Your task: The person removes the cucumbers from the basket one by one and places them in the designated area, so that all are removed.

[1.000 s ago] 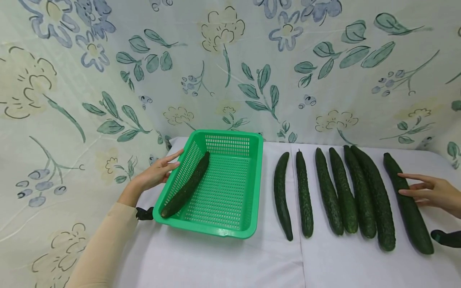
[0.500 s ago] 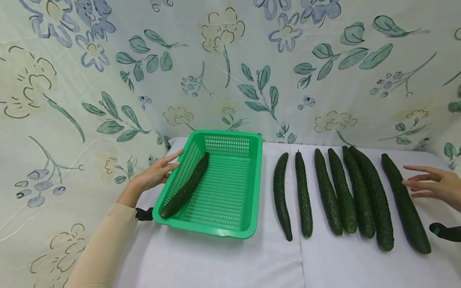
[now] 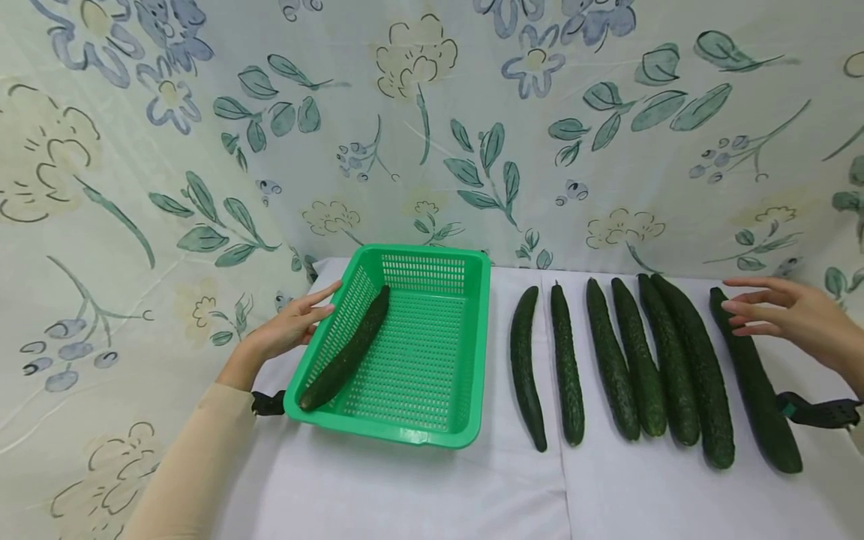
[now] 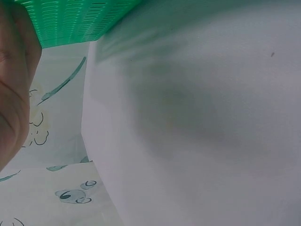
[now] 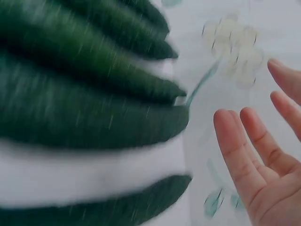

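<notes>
My left hand (image 3: pixel 289 328) rests its fairly straight fingers at the left rim of a green plastic basket (image 3: pixel 483 352). One cucumber (image 3: pixel 351 352) lies slanted inside, along the basket's left wall. In the left wrist view, part of the hand (image 4: pixel 13 84) shows at the edge beside the basket's slotted side (image 4: pixel 70 21). My right hand (image 3: pixel 786 311) hovers with loosely extended fingers over the far end of the rightmost cucumber (image 3: pixel 759 397), holding nothing. The right wrist view shows the hand (image 5: pixel 268 169) with fingers spread apart, beyond the tips of cucumbers (image 5: pixel 94 117).
Several more cucumbers lie in a row right of the basket, from a curved one (image 3: pixel 525 367) to a thick one (image 3: pixel 698 367). A white cloth (image 3: pixel 405 495) covers the table. Behind it hangs a floral curtain (image 3: pixel 418 187). A black strap (image 3: pixel 820 412) shows at the right wrist.
My right hand has come off the rightmost cucumber and moved up toward its far end. The left hand stays at the basket rim. The view has shifted slightly.
</notes>
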{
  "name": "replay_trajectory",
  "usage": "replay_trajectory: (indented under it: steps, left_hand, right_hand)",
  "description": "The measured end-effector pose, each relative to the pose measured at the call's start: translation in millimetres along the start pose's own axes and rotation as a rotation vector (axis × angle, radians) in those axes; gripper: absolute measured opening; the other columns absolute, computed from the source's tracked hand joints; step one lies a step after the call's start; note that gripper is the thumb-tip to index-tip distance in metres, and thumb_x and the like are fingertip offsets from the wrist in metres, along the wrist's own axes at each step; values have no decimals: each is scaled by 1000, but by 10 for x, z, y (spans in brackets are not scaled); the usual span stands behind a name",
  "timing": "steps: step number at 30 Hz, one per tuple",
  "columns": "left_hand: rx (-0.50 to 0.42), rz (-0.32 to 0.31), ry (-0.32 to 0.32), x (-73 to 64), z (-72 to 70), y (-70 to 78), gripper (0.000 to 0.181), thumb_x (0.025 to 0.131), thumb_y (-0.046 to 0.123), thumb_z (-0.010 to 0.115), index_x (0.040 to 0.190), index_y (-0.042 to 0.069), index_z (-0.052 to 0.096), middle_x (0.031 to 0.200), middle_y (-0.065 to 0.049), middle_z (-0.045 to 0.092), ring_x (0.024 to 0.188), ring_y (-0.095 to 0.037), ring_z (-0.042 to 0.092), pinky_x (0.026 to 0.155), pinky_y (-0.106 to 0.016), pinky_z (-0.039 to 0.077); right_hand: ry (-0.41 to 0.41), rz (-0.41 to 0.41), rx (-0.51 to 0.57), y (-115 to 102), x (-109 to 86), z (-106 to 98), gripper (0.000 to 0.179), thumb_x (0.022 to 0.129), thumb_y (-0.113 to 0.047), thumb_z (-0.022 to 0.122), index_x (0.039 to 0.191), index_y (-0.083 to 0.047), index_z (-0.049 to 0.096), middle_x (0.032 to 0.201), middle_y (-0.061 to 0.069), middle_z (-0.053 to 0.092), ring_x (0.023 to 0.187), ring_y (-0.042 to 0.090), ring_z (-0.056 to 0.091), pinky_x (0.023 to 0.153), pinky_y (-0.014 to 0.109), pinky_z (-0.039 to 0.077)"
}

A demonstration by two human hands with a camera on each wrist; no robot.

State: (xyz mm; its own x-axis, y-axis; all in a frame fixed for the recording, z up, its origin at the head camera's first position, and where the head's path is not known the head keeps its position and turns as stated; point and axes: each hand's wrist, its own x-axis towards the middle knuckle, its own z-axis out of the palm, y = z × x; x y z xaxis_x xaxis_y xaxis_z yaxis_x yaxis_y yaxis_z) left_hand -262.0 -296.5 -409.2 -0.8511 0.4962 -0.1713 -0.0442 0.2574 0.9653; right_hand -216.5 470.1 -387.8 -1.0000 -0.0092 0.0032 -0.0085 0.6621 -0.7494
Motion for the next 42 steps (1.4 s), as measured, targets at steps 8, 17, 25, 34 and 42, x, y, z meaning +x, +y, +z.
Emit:
replay_trajectory:
  steps: [8,17,25,34,42]
  left_hand:
    - [9,12,0,10,-13,-28,59,109,28,44,161,32,17,109,-10,64,58,-12,51,59,-25,49]
    - [11,25,-8,-5,2,-53,59,109,28,44,162,31,17,82,-2,59,51,-14,39,54,-24,43]
    - [-10,38,-5,-8,20,-43,59,109,25,43,162,29,17,89,-2,62,53,-15,38,54,-24,42]
    - [-42,38,-12,-3,20,-53,58,110,24,42,162,29,17,98,-4,64,56,-13,45,56,-24,44]
    - [-42,34,-5,-1,18,-44,58,110,24,42,162,29,17,97,-5,64,56,-12,44,55,-24,43]
  right_hand:
    - [-112,-59,236,-622,89,206,41,103,-13,58,137,-34,53,104,-19,65,90,12,68,73,30,57]
    - [-179,-74,435,-1207,249,634,32,101,-14,62,128,-32,59,103,-11,68,90,17,69,75,33,57]
    - [-239,-130,554,-1745,410,964,35,99,-11,64,134,-13,59,103,-1,69,90,22,70,75,35,58]
    - [-285,-103,585,-2140,561,1256,50,97,-13,67,142,-2,50,115,7,63,94,25,69,81,39,57]
    - [-320,-113,570,-2355,631,1469,50,98,-13,67,142,1,49,118,15,59,95,28,68,83,42,56]
